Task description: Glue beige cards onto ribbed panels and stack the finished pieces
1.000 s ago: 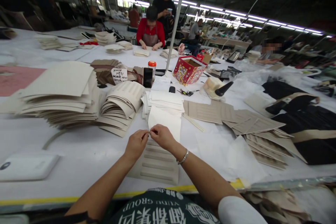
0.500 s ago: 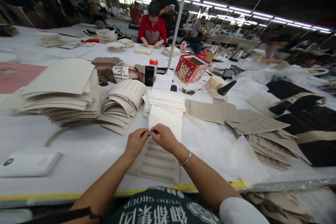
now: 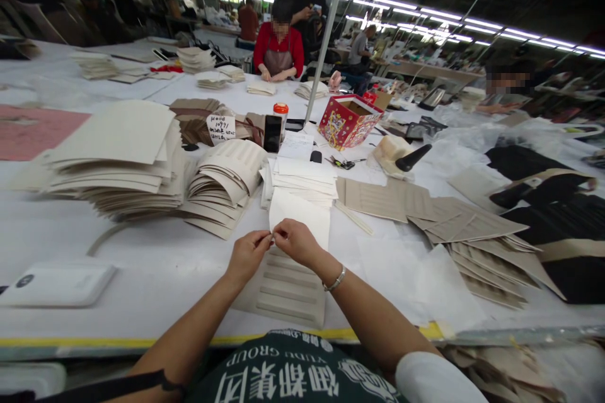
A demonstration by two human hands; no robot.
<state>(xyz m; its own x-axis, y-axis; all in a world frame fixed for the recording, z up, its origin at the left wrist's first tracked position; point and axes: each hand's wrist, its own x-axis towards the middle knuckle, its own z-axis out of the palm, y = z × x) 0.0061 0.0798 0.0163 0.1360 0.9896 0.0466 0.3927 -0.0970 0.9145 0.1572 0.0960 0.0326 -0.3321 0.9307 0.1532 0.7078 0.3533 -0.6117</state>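
My left hand (image 3: 249, 255) and my right hand (image 3: 297, 242) meet fingertip to fingertip, both closed in a pinch. Between them is the near left corner of a white sheet (image 3: 307, 217), partly hidden by the fingers. The sheet's far end rises a little against a stack of white sheets (image 3: 300, 175). Under my hands lies a beige panel (image 3: 290, 293) with several raised strips across it, flat on the white table (image 3: 179, 283).
To the left stand a tall stack of beige panels (image 3: 113, 138) and a fanned stack of ribbed panels (image 3: 224, 179). More beige panels (image 3: 466, 220) spread to the right. A white device (image 3: 59, 283) lies near left. A red box (image 3: 350, 119) and a co-worker (image 3: 278, 50) are farther back.
The view has shifted slightly. My hands keep almost the same pinch at the sheet's corner. The co-worker across the table has drawn both hands closer together.
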